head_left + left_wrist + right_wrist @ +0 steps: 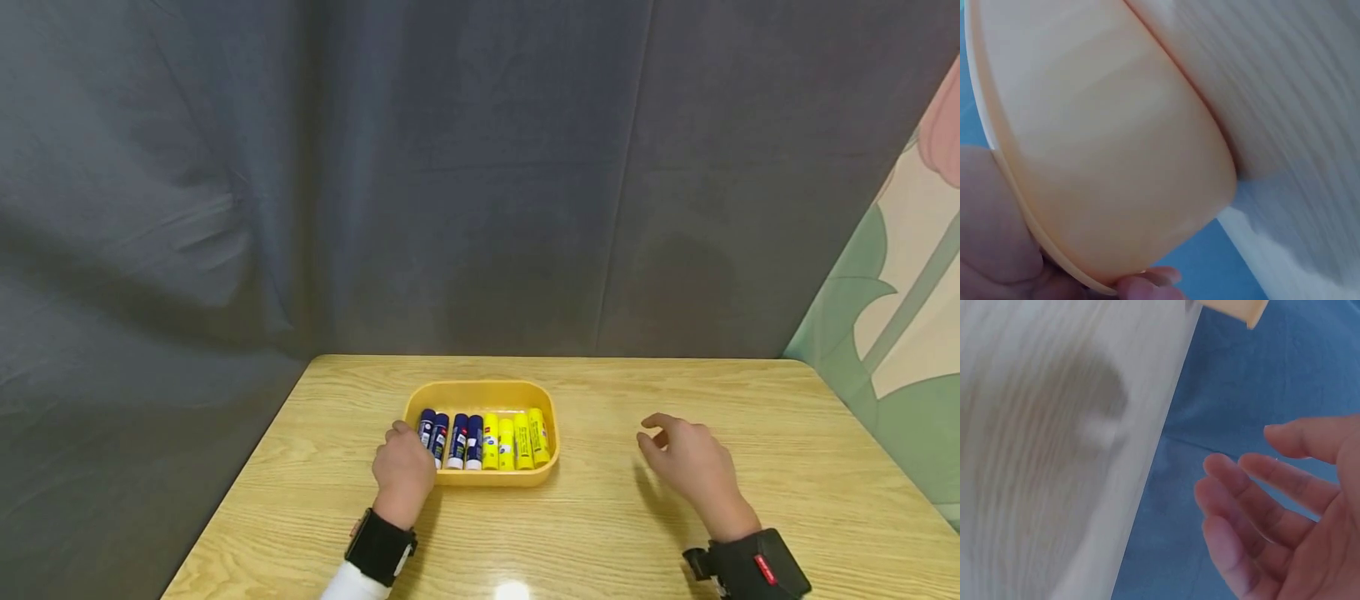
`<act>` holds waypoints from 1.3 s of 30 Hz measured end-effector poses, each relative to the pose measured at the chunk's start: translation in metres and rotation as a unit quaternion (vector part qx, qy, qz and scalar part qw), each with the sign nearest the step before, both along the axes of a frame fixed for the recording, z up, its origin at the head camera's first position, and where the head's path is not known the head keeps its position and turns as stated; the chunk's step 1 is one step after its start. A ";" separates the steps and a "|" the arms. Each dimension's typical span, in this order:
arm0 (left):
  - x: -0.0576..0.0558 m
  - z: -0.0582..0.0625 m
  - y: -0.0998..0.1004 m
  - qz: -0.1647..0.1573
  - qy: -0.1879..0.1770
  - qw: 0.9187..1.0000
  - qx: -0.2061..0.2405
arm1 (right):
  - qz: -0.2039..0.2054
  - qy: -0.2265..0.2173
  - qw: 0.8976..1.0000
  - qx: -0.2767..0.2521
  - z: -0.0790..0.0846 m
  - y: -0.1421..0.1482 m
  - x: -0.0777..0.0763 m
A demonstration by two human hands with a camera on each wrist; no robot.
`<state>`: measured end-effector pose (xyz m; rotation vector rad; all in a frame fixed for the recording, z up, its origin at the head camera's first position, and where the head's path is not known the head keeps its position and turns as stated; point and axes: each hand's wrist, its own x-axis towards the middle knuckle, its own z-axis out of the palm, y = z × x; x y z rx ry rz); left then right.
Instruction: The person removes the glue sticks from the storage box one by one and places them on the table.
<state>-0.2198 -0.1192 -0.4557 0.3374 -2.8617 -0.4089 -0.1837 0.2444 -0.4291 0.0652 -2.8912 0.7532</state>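
Note:
A shallow yellow plastic tray (491, 478) sits on the table, with a row of stick-shaped tubes in it that look like glue sticks. Several dark blue ones with white ends (458, 442) lie on the left side, several yellow ones (523, 442) on the right. My left hand (403, 468) grips the tray's left end; the left wrist view shows thumb and fingers at the rim of the tray (1116, 144). Off to the right of the tray, my right hand (693, 468) hovers over the table, holding nothing. Its fingers (1260, 506) are loosely bent in the right wrist view.
The light wood table (585, 533) runs back to a dark grey-blue curtain (480, 183), which also hangs along the left side. A wall with a floral pattern (892, 333) borders the table at the right. Both wrists wear black straps.

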 end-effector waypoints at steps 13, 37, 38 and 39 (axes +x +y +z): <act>-0.003 -0.001 0.008 -0.017 -0.011 0.999 -0.046 | 0.011 0.007 1.000 0.021 -0.004 -0.050 -0.022; 0.024 0.006 0.044 -0.095 -0.017 0.990 -0.102 | -0.005 -0.060 0.997 0.054 0.011 -0.047 -0.011; 0.025 0.007 0.044 -0.097 -0.020 0.990 -0.101 | -0.005 -0.061 0.997 0.056 0.012 -0.047 -0.011; 0.025 0.008 0.045 -0.098 -0.022 0.990 -0.102 | -0.006 -0.064 0.996 0.058 0.013 -0.047 -0.010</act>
